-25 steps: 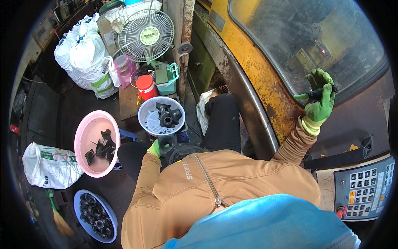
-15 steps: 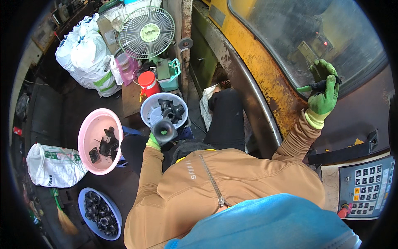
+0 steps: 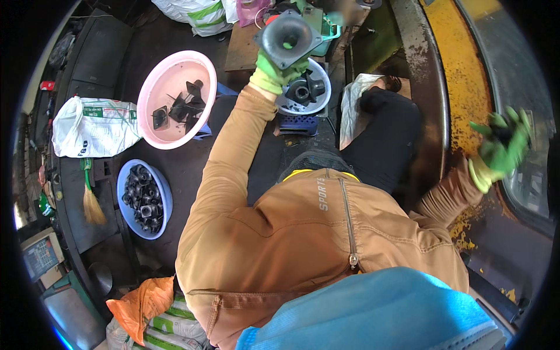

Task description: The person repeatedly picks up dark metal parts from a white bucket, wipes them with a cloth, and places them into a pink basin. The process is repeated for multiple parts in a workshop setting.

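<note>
My left hand [image 3: 269, 73], in a green glove, is closed on a black plastic funnel-shaped part [image 3: 269, 39] with a flared, square-flanged mouth facing up. It holds the part above the near-left side of a pale blue basin [image 3: 325, 96], where more black parts lie. Off to the right, my gloved right hand [image 3: 500, 153] is raised beside the yellow machine [image 3: 466, 96]. Its fingers are bent around a small dark piece [image 3: 501, 133], too blurred for me to name.
A pink basin [image 3: 149, 119] with several black parts stands left of my arm. Below it is a blue basin [image 3: 122, 204] full of black pieces. A white sack [image 3: 96, 128], a broom [image 3: 92, 204] and an orange bag [image 3: 143, 303] lie along the left. A blue stool [image 3: 297, 125] supports the pale basin.
The view has swung, so the basins appear higher and farther right. My left hand has lifted the funnel-shaped part away from my lap. My right hand has come lower beside the machine window.
</note>
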The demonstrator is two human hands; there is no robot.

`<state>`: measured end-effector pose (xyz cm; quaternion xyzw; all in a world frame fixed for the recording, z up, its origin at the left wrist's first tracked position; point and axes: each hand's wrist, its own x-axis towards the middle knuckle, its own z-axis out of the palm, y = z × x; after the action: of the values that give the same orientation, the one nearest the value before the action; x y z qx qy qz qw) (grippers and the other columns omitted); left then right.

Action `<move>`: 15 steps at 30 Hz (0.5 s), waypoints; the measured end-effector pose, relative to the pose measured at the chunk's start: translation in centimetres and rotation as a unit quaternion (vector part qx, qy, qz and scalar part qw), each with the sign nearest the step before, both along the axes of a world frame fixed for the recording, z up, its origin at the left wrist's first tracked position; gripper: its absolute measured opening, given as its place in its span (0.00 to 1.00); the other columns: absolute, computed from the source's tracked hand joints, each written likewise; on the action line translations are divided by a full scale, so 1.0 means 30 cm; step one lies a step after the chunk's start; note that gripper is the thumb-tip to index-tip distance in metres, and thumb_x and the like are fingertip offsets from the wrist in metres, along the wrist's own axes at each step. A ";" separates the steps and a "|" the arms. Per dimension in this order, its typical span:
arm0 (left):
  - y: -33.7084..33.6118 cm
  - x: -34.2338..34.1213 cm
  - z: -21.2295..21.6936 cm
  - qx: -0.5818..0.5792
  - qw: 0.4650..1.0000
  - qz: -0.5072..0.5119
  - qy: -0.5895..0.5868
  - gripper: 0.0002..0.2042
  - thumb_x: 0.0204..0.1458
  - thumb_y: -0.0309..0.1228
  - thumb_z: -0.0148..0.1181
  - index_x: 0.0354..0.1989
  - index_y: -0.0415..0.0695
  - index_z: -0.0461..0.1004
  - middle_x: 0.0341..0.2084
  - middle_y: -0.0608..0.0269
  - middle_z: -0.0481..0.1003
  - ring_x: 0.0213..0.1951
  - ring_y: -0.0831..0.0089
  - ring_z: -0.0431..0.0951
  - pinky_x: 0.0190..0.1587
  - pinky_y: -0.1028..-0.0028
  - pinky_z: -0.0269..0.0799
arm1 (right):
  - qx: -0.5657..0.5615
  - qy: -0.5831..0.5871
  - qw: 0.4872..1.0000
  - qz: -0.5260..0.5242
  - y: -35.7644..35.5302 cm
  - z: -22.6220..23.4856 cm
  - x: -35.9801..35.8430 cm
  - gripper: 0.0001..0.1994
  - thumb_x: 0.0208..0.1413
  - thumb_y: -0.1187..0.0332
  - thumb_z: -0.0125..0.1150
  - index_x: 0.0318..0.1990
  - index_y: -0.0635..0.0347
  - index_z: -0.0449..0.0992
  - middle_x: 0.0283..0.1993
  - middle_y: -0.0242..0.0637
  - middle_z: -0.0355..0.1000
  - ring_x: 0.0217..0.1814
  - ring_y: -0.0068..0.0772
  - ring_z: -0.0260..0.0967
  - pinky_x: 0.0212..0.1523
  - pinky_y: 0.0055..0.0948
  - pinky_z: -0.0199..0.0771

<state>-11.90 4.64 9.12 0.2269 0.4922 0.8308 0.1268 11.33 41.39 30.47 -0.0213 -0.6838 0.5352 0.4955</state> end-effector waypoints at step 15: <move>0.117 0.107 0.024 -0.193 0.934 0.240 0.182 0.41 0.37 0.34 0.79 0.59 0.29 0.64 0.42 0.53 0.75 0.41 0.71 0.78 0.44 0.72 0.75 | -0.369 -0.364 0.728 0.448 -0.504 -0.699 -0.610 0.08 0.61 0.65 0.60 0.41 0.59 0.75 0.26 0.25 0.69 0.20 0.15 0.60 0.20 0.20 0.62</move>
<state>-8.68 8.16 9.85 0.2206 0.6973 0.6700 -0.1271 -6.97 26.28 9.50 -0.0871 -0.4905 0.8564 -0.1358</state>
